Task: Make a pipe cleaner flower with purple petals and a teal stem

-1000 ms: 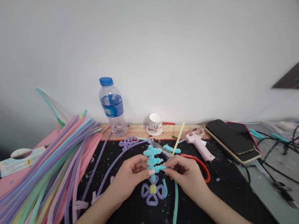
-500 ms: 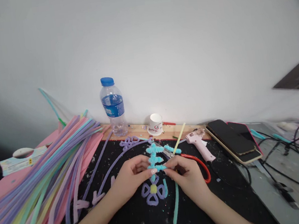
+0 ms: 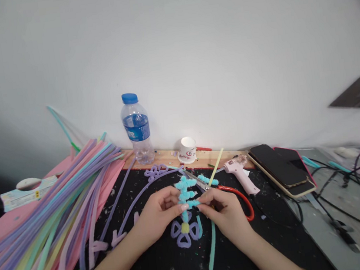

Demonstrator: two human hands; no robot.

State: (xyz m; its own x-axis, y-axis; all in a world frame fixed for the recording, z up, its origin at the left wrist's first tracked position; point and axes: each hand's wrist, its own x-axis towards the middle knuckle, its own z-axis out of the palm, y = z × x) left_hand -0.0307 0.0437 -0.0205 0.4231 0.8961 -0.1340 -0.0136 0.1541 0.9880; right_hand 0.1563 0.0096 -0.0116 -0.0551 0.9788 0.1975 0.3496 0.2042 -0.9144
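left hand (image 3: 158, 210): thumb and fingers closed in a pinch on the turquoise pipe-cleaner piece (image 3: 184, 193). right hand (image 3: 224, 206): thumb and fingertips drawn together at the tip of its lowest side branch. the piece stands between both hands over the black mat (image 3: 170, 269), its lower end overlapping the yellow-centred purple flower (image 3: 185, 227) (contact or gap cannot be told). red-handled scissors (image 3: 223, 187) lie just beyond the right hand; pink glue gun (image 3: 241, 177) farther right.
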